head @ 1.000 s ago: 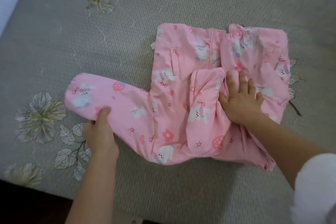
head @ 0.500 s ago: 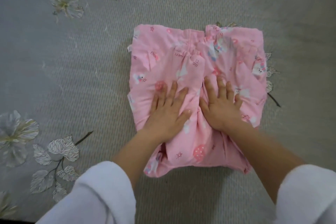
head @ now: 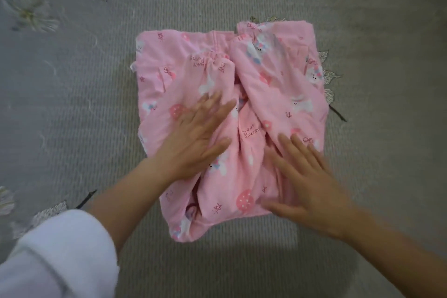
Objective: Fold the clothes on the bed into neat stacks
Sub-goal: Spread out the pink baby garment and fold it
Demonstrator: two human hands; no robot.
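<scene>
A pink garment (head: 278, 75) printed with white bunnies, stars and strawberries lies on the grey bed, folded into a rough square with both sleeves tucked over its middle. My left hand (head: 196, 138) lies flat on the left half, fingers straight and spread, pointing up and right. My right hand (head: 307, 176) presses flat on the lower right part near the front edge of the garment, fingers spread. Both hands are slightly blurred. Neither hand grips cloth.
The grey ribbed bedspread (head: 375, 176) with embroidered pale flowers and leaves (head: 29, 14) stretches all around the garment. More leaves (head: 326, 75) peek out at the garment's right edge. White fleece sleeves cover my forearms at the bottom left (head: 55, 256).
The left sleeve was folded over the middle one second ago. Since half a second ago my right hand has slid toward the near right corner; my left hand stays flat on the left half.
</scene>
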